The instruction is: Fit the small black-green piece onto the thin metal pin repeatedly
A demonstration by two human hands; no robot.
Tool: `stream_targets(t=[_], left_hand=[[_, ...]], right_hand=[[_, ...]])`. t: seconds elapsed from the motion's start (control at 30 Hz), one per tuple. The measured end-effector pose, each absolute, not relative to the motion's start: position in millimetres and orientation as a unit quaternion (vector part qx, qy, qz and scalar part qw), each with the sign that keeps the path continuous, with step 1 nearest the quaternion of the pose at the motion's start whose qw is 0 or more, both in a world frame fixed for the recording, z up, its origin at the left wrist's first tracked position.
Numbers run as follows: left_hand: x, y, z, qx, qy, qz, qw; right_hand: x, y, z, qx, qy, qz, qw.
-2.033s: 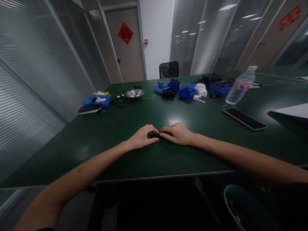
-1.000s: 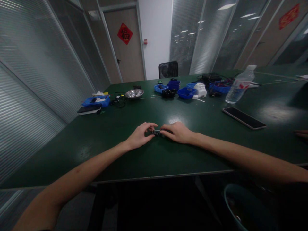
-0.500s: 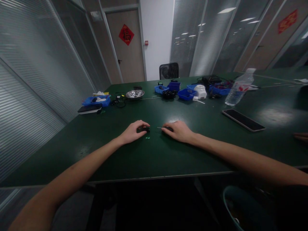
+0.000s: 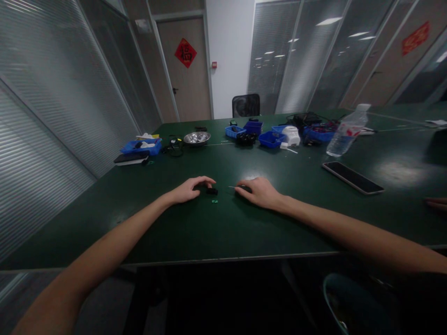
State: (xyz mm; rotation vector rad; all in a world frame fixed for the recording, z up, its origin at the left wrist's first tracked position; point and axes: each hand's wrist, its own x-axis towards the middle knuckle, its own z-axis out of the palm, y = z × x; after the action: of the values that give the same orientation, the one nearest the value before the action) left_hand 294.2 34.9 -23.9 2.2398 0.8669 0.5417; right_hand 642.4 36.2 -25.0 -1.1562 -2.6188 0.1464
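Note:
My left hand (image 4: 190,189) is open just left of a small black part (image 4: 212,191) on the dark green tabletop (image 4: 174,232). Its thumb and fingers are apart, and the fingertips reach close over the part; whether they touch it I cannot tell. A tiny green circuit board (image 4: 214,201) lies just below the black part. My right hand (image 4: 260,191) rests on the table, closed around the dark handle of a screwdriver (image 4: 246,188). Its thin metal shaft points left toward the black part.
A smartphone (image 4: 352,177) and a tilted-looking plastic bottle (image 4: 347,131) are at right. Farther back stand blue trays (image 4: 271,139), a metal bowl (image 4: 197,138) and a white device (image 4: 291,135). A blue tray (image 4: 141,148) sits by a notebook (image 4: 131,159) at left. Another person's hand (image 4: 436,203) shows at the right edge.
My left hand has let go of the black part and drawn back left with its fingers spread. The part now sits on the table. My right hand stays put with the screwdriver.

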Motion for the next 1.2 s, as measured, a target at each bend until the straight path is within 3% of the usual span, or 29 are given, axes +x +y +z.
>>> stream_targets(t=[0.8, 1.2], left_hand=[[320.8, 10.4, -13.2, 0.89, 0.305, 0.189, 0.282], [276.9, 35.0, -18.1, 0.906, 0.357, 0.168, 0.156]], right_hand=[[642.0, 35.0, -22.4, -0.399, -0.906, 0.051, 0.132], [643.3, 34.8, -21.5, -0.39, -0.909, 0.056, 0.136]])
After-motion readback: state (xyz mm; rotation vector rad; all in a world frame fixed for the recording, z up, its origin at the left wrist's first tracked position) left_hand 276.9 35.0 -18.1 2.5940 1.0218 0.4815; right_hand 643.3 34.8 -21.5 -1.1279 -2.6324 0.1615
